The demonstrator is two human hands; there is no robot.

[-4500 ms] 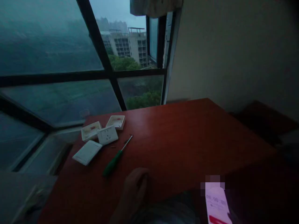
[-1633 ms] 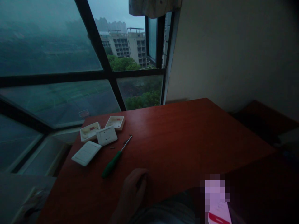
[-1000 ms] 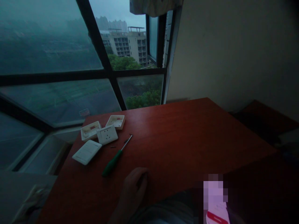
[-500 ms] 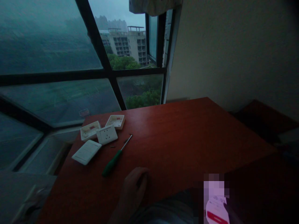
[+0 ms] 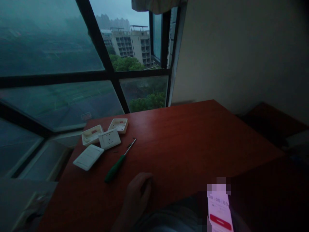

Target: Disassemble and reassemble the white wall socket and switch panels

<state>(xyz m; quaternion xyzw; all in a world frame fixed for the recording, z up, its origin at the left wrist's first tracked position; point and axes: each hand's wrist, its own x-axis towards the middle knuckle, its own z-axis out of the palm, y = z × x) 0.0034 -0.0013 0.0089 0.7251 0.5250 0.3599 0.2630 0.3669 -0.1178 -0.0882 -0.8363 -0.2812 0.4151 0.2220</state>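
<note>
My left hand (image 5: 138, 190) rests on the wooden table with its fingers loosely curled and nothing visible in them. Ahead of it and to the left lies a screwdriver (image 5: 116, 169) with a green handle, its shaft pointing away. Small dark screws (image 5: 116, 151) lie near the shaft. Beyond are a white socket panel (image 5: 109, 139), a blank-looking white cover plate (image 5: 88, 157), and two open white mounting boxes (image 5: 92, 134). At the lower right a lit phone (image 5: 219, 207) shows a running timer and a red button. My right hand (image 5: 238, 220), mostly lost in darkness, holds it.
The reddish-brown table (image 5: 183, 141) reaches to a large dark-framed window (image 5: 108, 75) at the back and left. A pale wall (image 5: 229, 54) stands on the right. Dark furniture (image 5: 272, 120) is at the far right.
The phone has shifted slightly up and left and turned, so its timer reads more clearly. The view has moved a little; my left hand and the parts on the table stay put.
</note>
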